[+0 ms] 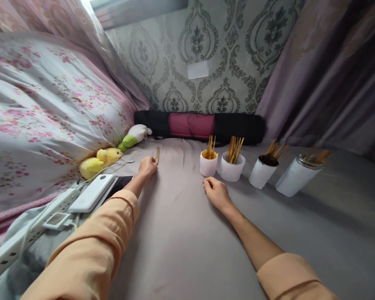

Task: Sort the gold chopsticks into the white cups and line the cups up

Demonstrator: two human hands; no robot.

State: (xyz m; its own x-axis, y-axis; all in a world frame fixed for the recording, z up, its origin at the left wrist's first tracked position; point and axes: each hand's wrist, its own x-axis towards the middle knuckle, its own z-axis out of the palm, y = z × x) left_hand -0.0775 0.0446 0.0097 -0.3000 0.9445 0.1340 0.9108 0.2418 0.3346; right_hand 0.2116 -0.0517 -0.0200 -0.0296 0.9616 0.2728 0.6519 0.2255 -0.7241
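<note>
The left hand (148,166) is closed around a few thin sticks (157,154), their tips standing up past the fingers; their lower ends are hidden. The right hand (218,194) rests on the grey sheet (181,221) with fingers loosely curled; whether anything is tucked inside, I cannot tell.

The sticks look light, stiff and smooth, likely to roll against one another and to snap if bent. A pinch around the middle, thumb against fingers, should keep them together; a grip at one end would let them fan out.

Just beyond the right hand stands a small white cup (208,168), with a wider tub (232,171) next to it. Farther right of that hand are a dark-mouthed cup (262,176) and a tall jar (295,179). All four hold similar sticks and seem best steadied by their walls, since the soft sheet may let them tip.
</note>
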